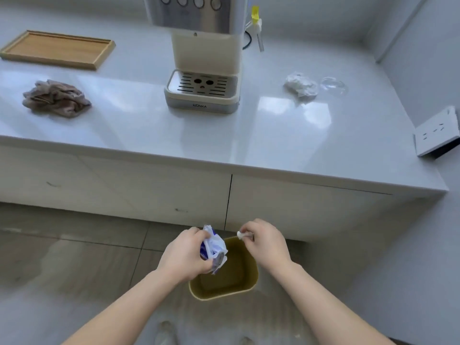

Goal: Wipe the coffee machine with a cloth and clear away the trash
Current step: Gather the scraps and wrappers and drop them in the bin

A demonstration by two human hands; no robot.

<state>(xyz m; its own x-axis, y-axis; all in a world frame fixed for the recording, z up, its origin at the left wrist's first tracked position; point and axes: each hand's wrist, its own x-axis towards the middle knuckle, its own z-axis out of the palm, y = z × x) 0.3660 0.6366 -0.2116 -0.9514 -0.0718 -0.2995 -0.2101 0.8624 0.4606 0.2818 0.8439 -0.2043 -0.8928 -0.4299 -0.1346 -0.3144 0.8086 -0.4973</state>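
Head cam had both your hands low at 6 o'clock, over the bin [256, 271] on the floor. L hand [185, 255] was curled round a crumpled white-and-blue wrapper [213, 246], held above the bin's 10 o'clock rim. R hand [267, 241] pinched a small white scrap [241, 234] betw. thumb and fingertips, at the bin's 12 o'clock edge. The hands were apart, each clamped on its own bit of trash.

Step in hand, as I judged it, was the drop. To do it well you needed both pieces over the middle of the opening before letting go. The scrap sat about over the far rim and, being light, could've drifted to the floor. L fingers had to open fully so the wrapper wouldn't cling. A low release, no tossing.

The rest sat up on the counter [273, 135]. The machine [202, 70] stood at 12 o'clock, w/ the cloth [56, 98] bunched at its 9 o'clock, well apart. A tissue wad [301, 87] lay at its 3 o'clock, w/ a clear plastic bit [333, 85] just beside it. Those two looked like trash left to fetch, so clearing was approx. half done. Whether the machine had been wiped, I couldn't tell.
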